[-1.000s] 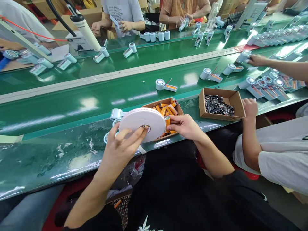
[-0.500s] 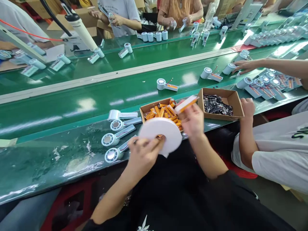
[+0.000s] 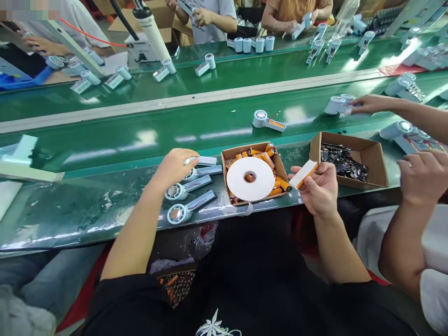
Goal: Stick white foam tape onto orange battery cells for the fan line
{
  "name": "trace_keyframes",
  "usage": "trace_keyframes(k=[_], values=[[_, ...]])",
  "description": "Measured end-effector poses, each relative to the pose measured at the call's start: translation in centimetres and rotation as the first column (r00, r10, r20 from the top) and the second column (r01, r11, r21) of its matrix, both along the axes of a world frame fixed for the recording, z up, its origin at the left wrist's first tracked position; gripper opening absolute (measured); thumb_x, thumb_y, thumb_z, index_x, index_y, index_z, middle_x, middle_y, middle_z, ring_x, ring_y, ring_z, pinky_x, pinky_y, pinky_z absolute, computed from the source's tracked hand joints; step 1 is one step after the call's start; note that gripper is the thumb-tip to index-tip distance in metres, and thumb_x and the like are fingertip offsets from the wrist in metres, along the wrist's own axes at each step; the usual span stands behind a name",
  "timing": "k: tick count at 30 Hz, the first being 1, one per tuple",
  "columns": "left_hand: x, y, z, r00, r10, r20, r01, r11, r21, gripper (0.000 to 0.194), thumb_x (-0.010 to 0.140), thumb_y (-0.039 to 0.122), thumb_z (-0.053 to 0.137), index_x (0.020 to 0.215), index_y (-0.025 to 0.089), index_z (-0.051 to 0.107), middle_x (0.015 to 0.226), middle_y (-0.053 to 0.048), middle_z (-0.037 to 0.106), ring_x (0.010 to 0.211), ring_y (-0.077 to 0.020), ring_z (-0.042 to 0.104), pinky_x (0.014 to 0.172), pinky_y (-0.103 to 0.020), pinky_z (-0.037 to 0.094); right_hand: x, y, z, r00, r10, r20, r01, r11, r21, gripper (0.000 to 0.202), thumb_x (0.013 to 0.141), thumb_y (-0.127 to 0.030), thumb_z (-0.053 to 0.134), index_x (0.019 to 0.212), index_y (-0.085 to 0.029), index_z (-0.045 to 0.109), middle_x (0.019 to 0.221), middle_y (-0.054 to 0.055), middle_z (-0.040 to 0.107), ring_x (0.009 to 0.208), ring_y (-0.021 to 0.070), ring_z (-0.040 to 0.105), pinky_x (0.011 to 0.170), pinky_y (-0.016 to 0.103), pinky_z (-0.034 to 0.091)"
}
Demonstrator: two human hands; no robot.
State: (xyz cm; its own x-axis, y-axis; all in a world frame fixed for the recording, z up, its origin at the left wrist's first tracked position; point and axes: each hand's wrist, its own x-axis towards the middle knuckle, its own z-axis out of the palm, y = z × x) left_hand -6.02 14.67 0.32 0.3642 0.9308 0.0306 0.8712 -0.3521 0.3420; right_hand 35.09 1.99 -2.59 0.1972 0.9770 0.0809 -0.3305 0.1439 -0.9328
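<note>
My right hand pinches an orange cylindrical battery with a white adhesive strip along its side. Over on the left, my left hand is closed around the head of the farthest handheld fan in a short row; its pale handle shows past my fingers. Nearer fans, such as the closest handheld fan, lie with open handles pointing right. A white roll of tape rests flat on a cardboard box of orange batteries, its loose end hanging over the front.
Right of my right hand stands a cardboard box of small black circuit boards. A fan with a battery lies on the green conveyor belt. A co-worker's hand touches fans at right. More people work across the belt.
The tape roll has left my left hand and now lies on the battery box. My left hand has moved left to the far fan. The battery has moved right and lower in my right hand.
</note>
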Motion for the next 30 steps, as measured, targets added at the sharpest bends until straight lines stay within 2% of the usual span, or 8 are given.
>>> trace_keyframes(k=[3,5,10,15,18,22,26,30], values=[[-1.3,2.8,-1.0,0.984,-0.053,-0.168,0.015,0.975,-0.22,0.051,0.099,0.053,0.041,0.124,0.023,0.075,0.144,-0.007,0.068,0.142,-0.0345,0.047,0.12,-0.054,0.037,0.1,0.5,-0.2,1.0,0.022,0.006,-0.021,0.997,-0.071,0.062,0.076,-0.046,0.092,0.096,-0.03,0.036,0.098,0.002,0.083,0.082,0.0254,0.082,0.073,0.039,0.069],[-1.2,4.0,-1.7,0.962,-0.077,-0.263,0.0,0.959,-0.283,0.057,0.099,0.059,0.038,0.134,0.027,0.069,0.154,-0.007,0.06,0.148,-0.0395,0.038,0.119,-0.062,0.034,-0.2,1.0,-0.2,1.0,0.027,0.013,-0.026,0.995,-0.092,0.062,0.076,-0.047,0.092,0.096,-0.03,0.036,0.097,0.003,0.083,0.083,0.0266,0.082,0.072,0.04,0.069],[0.2,7.1,-3.4,0.914,-0.078,-0.398,0.022,0.99,-0.142,0.061,0.097,0.059,0.043,0.146,0.026,0.06,0.158,-0.015,0.052,0.149,-0.0448,0.033,0.115,-0.068,0.033,-1.4,2.5,0.4,0.996,0.079,0.037,-0.076,0.994,-0.072,0.064,0.076,-0.049,0.092,0.095,-0.029,0.035,0.098,0.005,0.083,0.085,0.0263,0.082,0.078,0.042,0.069],[0.5,11.4,-3.0,0.916,-0.155,-0.37,0.152,0.988,-0.038,0.044,0.102,0.033,0.039,0.138,0.021,0.061,0.139,-0.016,0.064,0.128,-0.0321,0.057,0.108,-0.048,0.047,-1.6,3.5,2.0,0.99,0.096,0.102,-0.095,0.995,-0.016,0.062,0.077,-0.042,0.092,0.098,-0.03,0.035,0.097,0.004,0.084,0.085,0.0261,0.082,0.078,0.043,0.069],[0.0,12.9,-2.4,0.906,-0.221,-0.361,0.227,0.974,-0.026,0.038,0.106,0.039,0.039,0.128,0.022,0.066,0.129,-0.011,0.069,0.12,-0.0251,0.062,0.105,-0.037,0.048,-0.8,4.0,2.3,0.989,0.016,0.15,-0.022,0.999,0.04,0.061,0.079,-0.034,0.091,0.114,-0.033,0.041,0.098,0.003,0.083,0.093,0.0277,0.082,0.08,0.043,0.069],[-0.4,12.7,-2.4,0.857,-0.289,-0.427,0.322,0.947,0.007,0.034,0.105,0.047,0.05,0.114,0.023,0.073,0.13,-0.013,0.069,0.121,-0.0293,0.062,0.093,-0.038,0.053,0.1,4.7,1.8,0.981,-0.029,0.192,0.018,0.998,0.056,0.066,0.078,-0.031,0.09,0.129,-0.034,0.049,0.095,0.004,0.083,0.097,0.0304,0.082,0.079,0.045,0.07],[0.2,12.8,-2.8,0.793,-0.351,-0.497,0.38,0.924,-0.045,0.024,0.101,0.026,0.054,0.107,0.019,0.076,0.128,-0.018,0.071,0.118,-0.0331,0.063,0.086,-0.041,0.054,-0.1,6.0,2.6,0.972,-0.026,0.234,0.014,0.998,0.053,0.048,0.079,-0.03,0.09,0.116,-0.031,0.061,0.096,0.005,0.084,0.094,0.0305,0.082,0.079,0.046,0.07],[2.4,15.2,-3.1,0.807,-0.36,-0.468,0.368,0.927,-0.078,0.023,0.087,0.007,0.058,0.092,0.016,0.078,0.111,-0.018,0.075,0.111,-0.0322,0.065,0.089,-0.041,0.054,-2.2,10.3,5.3,0.964,0.031,0.263,-0.064,0.991,0.121,0.05,0.076,-0.029,0.091,0.118,-0.03,0.065,0.093,0.003,0.083,0.094,0.0276,0.082,0.081,0.045,0.069]])
